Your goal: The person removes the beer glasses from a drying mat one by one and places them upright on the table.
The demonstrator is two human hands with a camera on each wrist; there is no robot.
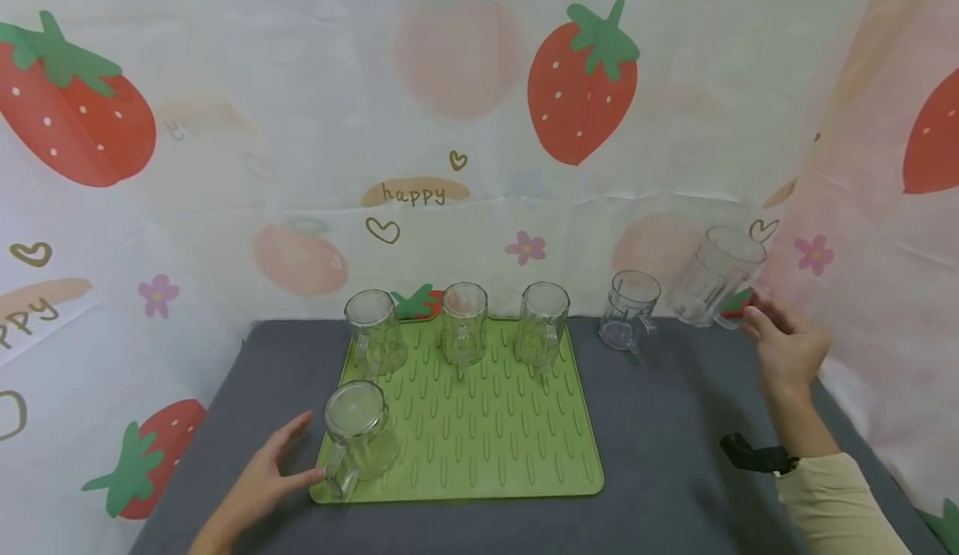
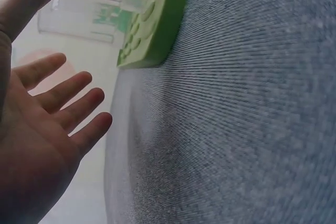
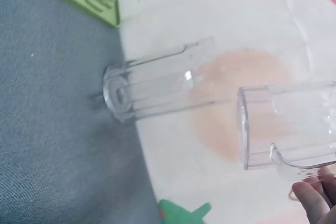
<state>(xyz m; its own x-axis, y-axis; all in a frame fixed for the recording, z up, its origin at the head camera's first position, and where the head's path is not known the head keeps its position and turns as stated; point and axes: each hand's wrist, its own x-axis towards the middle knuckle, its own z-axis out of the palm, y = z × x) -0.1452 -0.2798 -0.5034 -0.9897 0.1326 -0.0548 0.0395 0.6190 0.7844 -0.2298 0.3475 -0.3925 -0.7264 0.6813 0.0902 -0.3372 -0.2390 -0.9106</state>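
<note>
My right hand (image 1: 790,345) grips a clear glass mug (image 1: 712,280) by its handle, tilted and raised over the far right of the table. In the right wrist view the thumb and fingers (image 3: 311,199) close on that handle. Left of it, another clear mug (image 1: 628,315) stands on the table near the backdrop. My left hand (image 1: 271,465) is beside the front-left mug (image 1: 358,422) on the green mat (image 1: 487,447), thumb tip close to its handle. The left wrist view shows the fingers (image 2: 79,95) spread, nothing held.
Three more clear mugs stand in a row along the mat's back edge: left (image 1: 375,334), middle (image 1: 464,326) and right (image 1: 543,326). Dark grey cloth covers the table (image 1: 659,455). A strawberry-print backdrop (image 1: 479,147) rises behind and at both sides.
</note>
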